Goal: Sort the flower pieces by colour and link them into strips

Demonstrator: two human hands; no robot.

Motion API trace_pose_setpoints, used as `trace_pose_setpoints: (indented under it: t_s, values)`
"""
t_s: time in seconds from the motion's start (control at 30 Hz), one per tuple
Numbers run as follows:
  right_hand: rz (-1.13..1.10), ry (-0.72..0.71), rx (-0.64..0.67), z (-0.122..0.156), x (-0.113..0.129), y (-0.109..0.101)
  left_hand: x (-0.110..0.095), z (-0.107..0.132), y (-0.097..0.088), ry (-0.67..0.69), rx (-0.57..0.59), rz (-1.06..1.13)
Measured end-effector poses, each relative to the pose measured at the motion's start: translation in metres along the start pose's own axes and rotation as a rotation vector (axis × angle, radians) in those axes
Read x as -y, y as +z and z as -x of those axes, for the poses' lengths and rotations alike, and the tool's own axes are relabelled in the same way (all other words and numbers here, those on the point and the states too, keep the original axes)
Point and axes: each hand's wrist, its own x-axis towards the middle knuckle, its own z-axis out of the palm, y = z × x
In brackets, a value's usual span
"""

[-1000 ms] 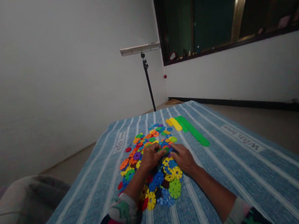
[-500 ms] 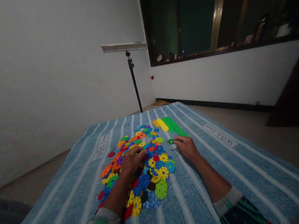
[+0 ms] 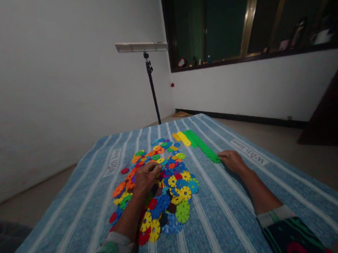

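My right hand (image 3: 233, 161) pinches a green notched disc (image 3: 216, 159) at the near end of a long row of overlapping green discs (image 3: 201, 144). Over the heap of mixed-colour plastic discs (image 3: 163, 201) is my left hand (image 3: 145, 177), thumb and fingers pressed together. Whatever lies between those fingertips is too small and blurred to make out. Beside the long green row are a shorter green row, a yellow row (image 3: 183, 139) and a few orange-yellow discs (image 3: 175, 137).
A blue cloth with white stripes (image 3: 218, 210) covers the table. A red disc (image 3: 125, 170) lies at the heap's left edge. Behind the table a lamp on a black stand (image 3: 153, 90) rises before the white wall. Bottles and cups stand on the window sill at the right.
My right hand has moved right and slightly nearer, bringing the green disc from beside the heap to the near end of the green row. My left hand stays over the heap, shifted slightly left.
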Motion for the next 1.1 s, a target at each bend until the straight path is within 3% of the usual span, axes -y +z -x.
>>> trace_pose_setpoints:
  t_s: [0.2, 0.47, 0.73, 1.1]
  values:
    - [0.209, -0.013, 0.052, -0.003, 0.003, -0.001, -0.004, 0.002, 0.001, 0.006, 0.002, 0.023]
    - [0.199, 0.086, -0.080, 0.003, 0.001, 0.009, -0.007, 0.004, 0.003, -0.028, 0.007, 0.050]
    - [0.281, 0.111, 0.071, 0.008, 0.008, 0.000, -0.019, 0.004, 0.005, 0.029, 0.042, -0.002]
    - [0.373, 0.098, 0.077, 0.011, 0.017, 0.004, -0.025, 0.010, 0.007, 0.012, 0.086, 0.003]
